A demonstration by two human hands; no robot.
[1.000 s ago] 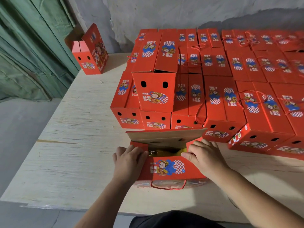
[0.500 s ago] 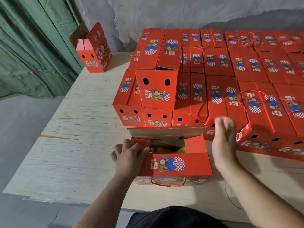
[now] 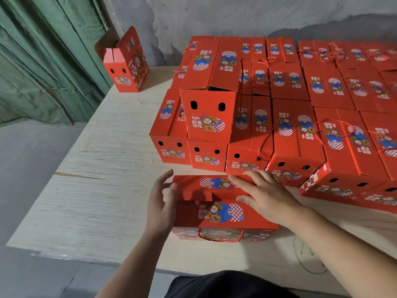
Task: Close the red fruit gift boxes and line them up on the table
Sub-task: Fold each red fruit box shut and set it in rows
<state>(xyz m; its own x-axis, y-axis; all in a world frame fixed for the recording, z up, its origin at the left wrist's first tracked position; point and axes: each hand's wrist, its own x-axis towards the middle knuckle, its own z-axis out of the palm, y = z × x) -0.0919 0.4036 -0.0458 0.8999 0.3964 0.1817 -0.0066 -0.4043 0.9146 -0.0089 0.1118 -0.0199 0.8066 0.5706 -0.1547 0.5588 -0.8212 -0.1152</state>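
two hands (image 3: 214, 203) on one red box (image 3: 223, 214).

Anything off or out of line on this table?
Yes. One open box stands alone at the table's far left corner, flaps up. One closed box sits stacked atop the front row. A right-side box sits skewed.

Both forearms enter from the bottom of the frame and reach toward its centre. The left hand (image 3: 160, 208) stands on edge just left of centre, palm turned right, fingers straight and slightly spread, pointing up the frame. The right hand (image 3: 265, 195) lies palm down right of centre, fingers extended toward the left, thumb stretched along below them. Both wrists are bare.
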